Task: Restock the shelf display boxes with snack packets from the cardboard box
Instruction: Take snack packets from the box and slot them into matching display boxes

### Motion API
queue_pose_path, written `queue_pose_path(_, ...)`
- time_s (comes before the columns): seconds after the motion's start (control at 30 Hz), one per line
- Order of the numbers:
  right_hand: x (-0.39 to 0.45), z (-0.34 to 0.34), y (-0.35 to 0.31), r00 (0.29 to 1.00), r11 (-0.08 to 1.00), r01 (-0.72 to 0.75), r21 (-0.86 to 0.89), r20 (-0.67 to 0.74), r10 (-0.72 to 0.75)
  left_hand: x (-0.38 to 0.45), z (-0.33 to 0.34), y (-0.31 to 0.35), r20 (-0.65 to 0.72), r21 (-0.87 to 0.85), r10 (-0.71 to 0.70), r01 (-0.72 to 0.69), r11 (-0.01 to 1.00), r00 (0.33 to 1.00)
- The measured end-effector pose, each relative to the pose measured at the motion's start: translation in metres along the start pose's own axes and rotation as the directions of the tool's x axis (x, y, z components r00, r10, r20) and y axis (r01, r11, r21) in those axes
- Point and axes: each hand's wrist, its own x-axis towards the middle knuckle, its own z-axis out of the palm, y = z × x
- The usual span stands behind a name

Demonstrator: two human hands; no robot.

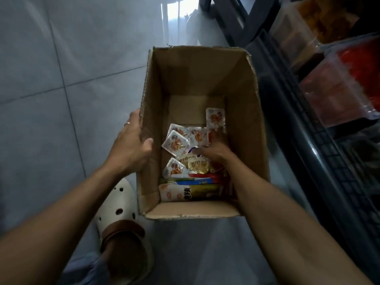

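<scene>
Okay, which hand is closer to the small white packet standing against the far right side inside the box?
The right hand. It reaches down inside the cardboard box, just below that white packet, among the other snacks. The left hand grips the box's left wall, farther off.

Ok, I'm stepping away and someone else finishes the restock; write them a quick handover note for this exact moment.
Left hand grips the left wall of the cardboard box, steadying it on the floor.
Right hand is deep inside among the snack packets; whether its fingers hold one cannot be told.
Done: box mostly emptied.
Left: a scatter of small packets and a few larger packs at the near end, to go into the shelf display boxes on the right.
</scene>
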Motion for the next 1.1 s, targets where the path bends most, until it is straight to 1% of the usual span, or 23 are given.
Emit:
queue_pose_path(0.07,0.002,0.015,0.002,0.995,0.995,0.089,-0.045,0.055,-0.087,0.008,-0.002,0.003,-0.002,0.025,0.011,-0.011,1.000,1.000)
queue_pose_path(0.13,-0.001,0.023,-0.003,0.979,0.973,0.185,-0.140,0.110,-0.171,0.012,-0.004,0.003,-0.003,0.035,0.015,-0.015,0.999,1.000)
queue_pose_path(0.17,0.001,0.024,-0.002,0.973,0.968,0.202,-0.150,0.142,-0.181,0.014,-0.005,0.002,0.002,0.034,0.018,-0.018,0.999,1.000)
queue_pose_path(0.2,0.001,0.023,-0.004,0.973,0.972,0.202,-0.118,0.142,-0.184,0.014,-0.006,0.001,0.007,0.033,0.021,-0.022,0.999,1.000)
queue_pose_path(0.23,0.005,0.021,-0.004,0.978,0.982,0.178,-0.057,0.119,-0.171,0.015,-0.008,0.000,0.010,0.031,0.022,-0.022,0.999,1.000)
queue_pose_path(0.33,0.013,0.018,-0.010,0.995,0.988,0.097,0.118,-0.037,-0.094,0.015,-0.010,-0.002,0.001,0.019,0.022,-0.022,1.000,1.000)
queue_pose_path(0.37,0.016,0.018,-0.010,0.993,0.990,0.077,0.114,-0.098,-0.066,0.015,-0.011,-0.003,-0.006,0.021,0.021,-0.021,1.000,1.000)
queue_pose_path(0.4,0.019,0.020,-0.008,0.990,0.998,0.055,0.026,-0.135,-0.051,0.015,-0.011,-0.005,-0.012,0.023,0.017,-0.017,1.000,1.000)
queue_pose_path(0.47,0.019,0.024,-0.008,0.992,0.979,0.042,-0.200,-0.105,-0.064,0.015,-0.013,-0.008,-0.019,0.024,0.008,-0.007,1.000,1.000)
queue_pose_path(0.5,0.019,0.027,-0.008,0.992,0.957,0.066,-0.281,-0.083,-0.093,0.015,-0.014,-0.010,-0.026,0.028,0.007,-0.006,1.000,1.000)
queue_pose_path(0.53,0.017,0.029,-0.011,0.990,0.934,0.101,-0.344,-0.058,-0.129,0.015,-0.015,-0.012,-0.036,0.033,0.009,-0.008,0.999,0.999)
queue_pose_path(0.57,0.016,0.032,-0.014,0.987,0.921,0.136,-0.366,-0.035,-0.160,0.015,-0.015,-0.013,-0.044,0.038,0.012,-0.010,0.999,0.999)
queue_pose_path(0.63,0.016,0.038,-0.018,0.987,0.955,0.152,-0.254,-0.006,-0.159,0.015,-0.015,-0.014,-0.054,0.041,0.010,-0.007,0.999,0.998)
queue_pose_path(0.67,0.016,0.041,-0.018,0.990,0.962,0.138,-0.236,-0.009,-0.144,0.014,-0.015,-0.015,-0.059,0.038,0.003,-0.001,0.999,0.998)
queue_pose_path(0.73,0.017,0.045,-0.016,0.992,0.941,0.101,-0.322,-0.045,-0.121,0.014,-0.014,-0.016,-0.065,0.026,-0.005,0.007,1.000,0.998)
queue_pose_path(0.8,0.017,0.044,-0.017,0.988,0.899,0.105,-0.424,-0.054,-0.141,0.013,-0.013,-0.017,-0.067,0.010,0.002,-0.001,1.000,0.998)
queue_pose_path(0.87,0.016,0.041,-0.021,0.986,0.893,0.141,-0.428,-0.016,-0.164,0.013,-0.012,-0.017,-0.064,-0.009,0.007,-0.008,1.000,0.998)
queue_pose_path(0.93,0.014,0.040,-0.026,0.993,0.919,0.118,-0.377,0.029,-0.115,0.013,-0.012,-0.018,-0.064,-0.018,0.001,-0.002,1.000,0.998)
queue_pose_path(1.03,0.008,0.042,-0.031,0.995,0.913,0.057,-0.405,0.102,-0.017,0.013,-0.012,-0.019,-0.068,-0.026,-0.003,0.001,1.000,0.998)
queue_pose_path(1.1,0.008,0.042,-0.034,0.986,0.941,0.044,-0.335,0.165,0.012,0.013,-0.011,-0.019,-0.066,-0.037,0.000,-0.002,0.999,0.998)
